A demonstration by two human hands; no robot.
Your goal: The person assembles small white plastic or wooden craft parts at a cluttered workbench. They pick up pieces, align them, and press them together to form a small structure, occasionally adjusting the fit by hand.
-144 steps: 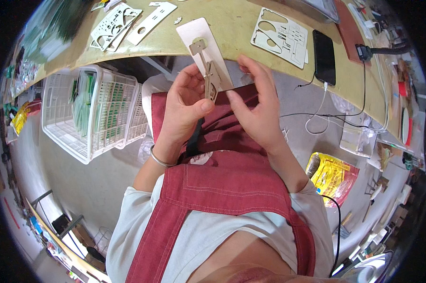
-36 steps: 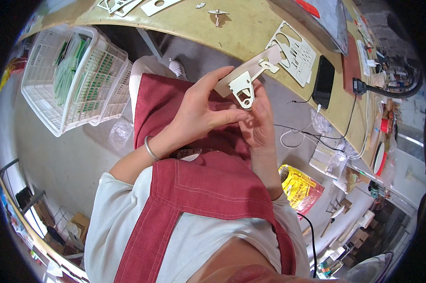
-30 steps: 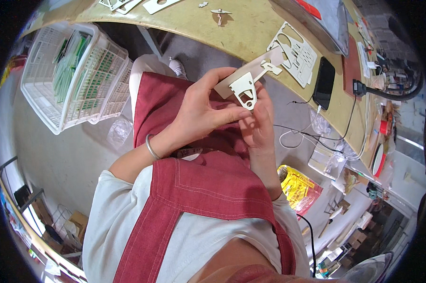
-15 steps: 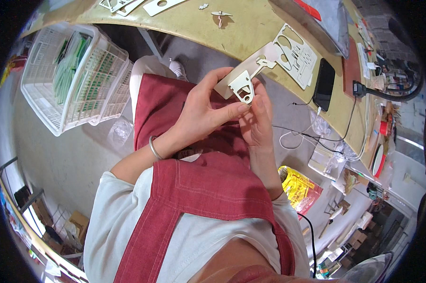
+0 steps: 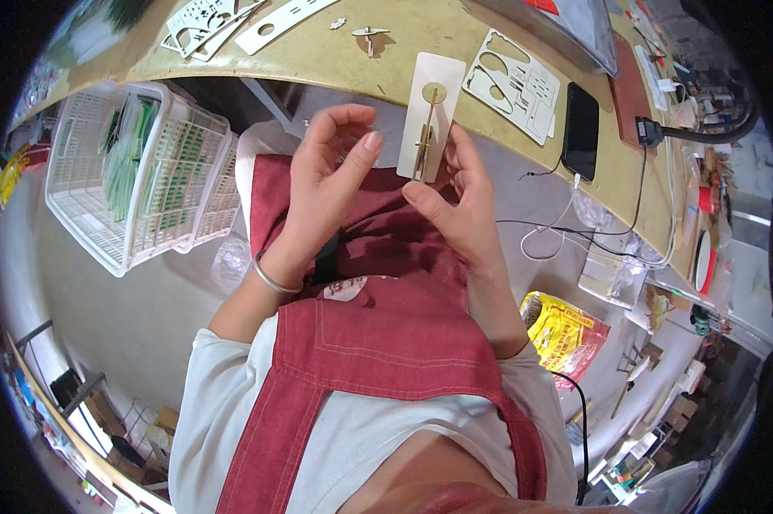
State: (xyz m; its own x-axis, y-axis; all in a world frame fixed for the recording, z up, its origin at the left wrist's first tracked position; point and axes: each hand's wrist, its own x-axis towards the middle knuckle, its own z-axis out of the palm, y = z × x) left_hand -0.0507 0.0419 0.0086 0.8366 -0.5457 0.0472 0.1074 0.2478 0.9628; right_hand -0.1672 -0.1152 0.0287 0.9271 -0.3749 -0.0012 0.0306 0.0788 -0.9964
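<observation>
My right hand (image 5: pixel 460 193) grips the lower end of a long pale wooden panel (image 5: pixel 413 120), thumb on the near edge and fingers behind. A round hole shows near the panel's far end, and a thin wooden piece (image 5: pixel 424 141) stands edge-on along its face. My left hand (image 5: pixel 337 167) is held apart to the left of the panel, fingers curved and separated, with nothing in it. Beyond the hands, a small assembled wooden piece (image 5: pixel 370 32) and a smaller loose bit (image 5: pixel 338 23) lie on the table.
The yellowish table (image 5: pixel 318 60) bears die-cut wooden sheets (image 5: pixel 534 103), another holed panel (image 5: pixel 283 19) and a black phone (image 5: pixel 581 128) with a white cable. White plastic baskets (image 5: pixel 134 257) stand on the floor at left. A yellow and red bag (image 5: pixel 566 334) lies at lower right.
My left hand has let go of the panel and moved left. The right hand has turned the panel so it points away from me, its thin piece now seen edge-on.
</observation>
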